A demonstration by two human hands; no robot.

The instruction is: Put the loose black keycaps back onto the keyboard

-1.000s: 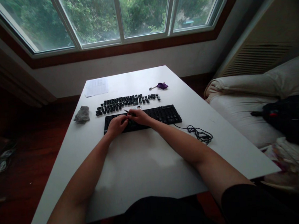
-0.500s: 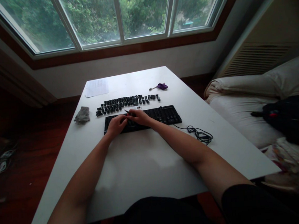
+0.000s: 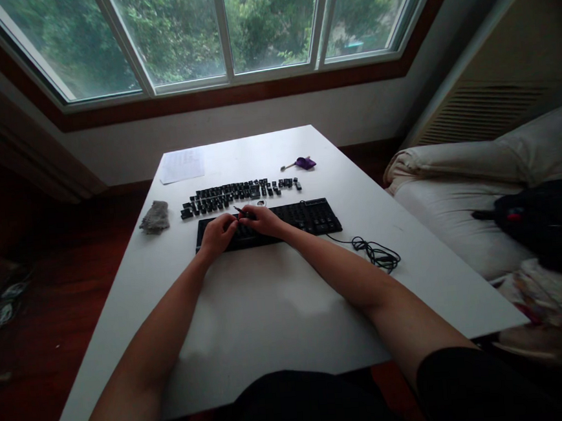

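A black keyboard (image 3: 313, 217) lies across the white table, its left and middle parts partly covered by both my hands. My left hand (image 3: 217, 235) rests over its left part with the fingers curled together; whatever they may pinch is too small to make out. Close beside it, my right hand (image 3: 265, 221) grips a thin, dark, pen-like tool (image 3: 237, 209) whose end sticks out to the left past the fingers. Behind the keyboard, loose black keycaps (image 3: 231, 191) stand in uneven rows. A small round item (image 3: 261, 203) sits just behind my right hand.
On the white table (image 3: 278, 301) are a grey cloth (image 3: 155, 218) at left, a paper sheet (image 3: 181, 165) at the far left, and a small brush (image 3: 287, 167) by a purple object (image 3: 305, 162). A coiled black cable (image 3: 376, 253) lies right of the keyboard.
The fingers of my left hand have shifted slightly. My right hand keeps its place with the tool, and the keyboard and keycaps look unchanged.
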